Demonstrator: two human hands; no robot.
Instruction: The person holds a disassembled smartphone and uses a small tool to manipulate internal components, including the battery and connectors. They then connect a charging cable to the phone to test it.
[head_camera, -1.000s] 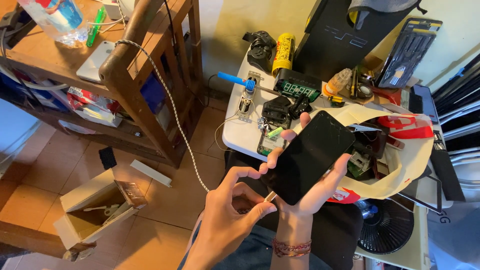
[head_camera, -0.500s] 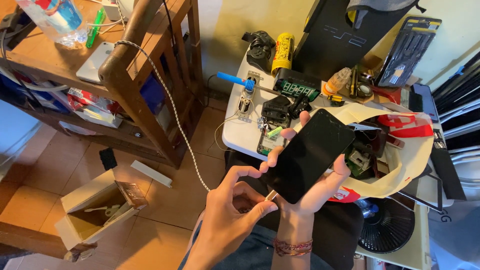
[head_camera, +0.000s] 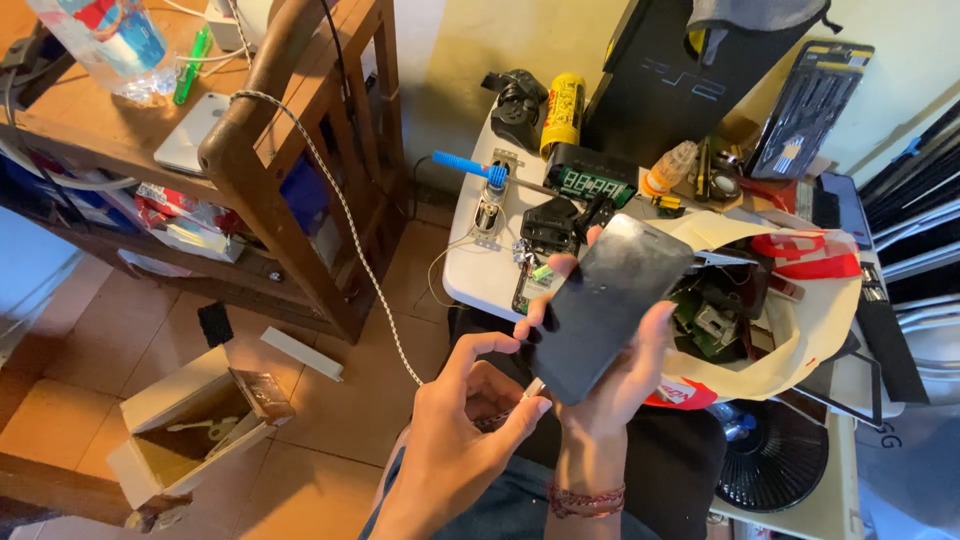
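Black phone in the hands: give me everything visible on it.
The phone is a slim black slab with a dark, glossy screen, off and smudged. It is tilted, top end up and right, over a white table. The right hand cradles it from behind, its fingers wrapping both edges. The left hand pinches a braided cable at its bottom edge.

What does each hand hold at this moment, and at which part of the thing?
The right hand holds the dark phone by its lower end. The left hand pinches the plug end of the braided cable at the phone's bottom edge.
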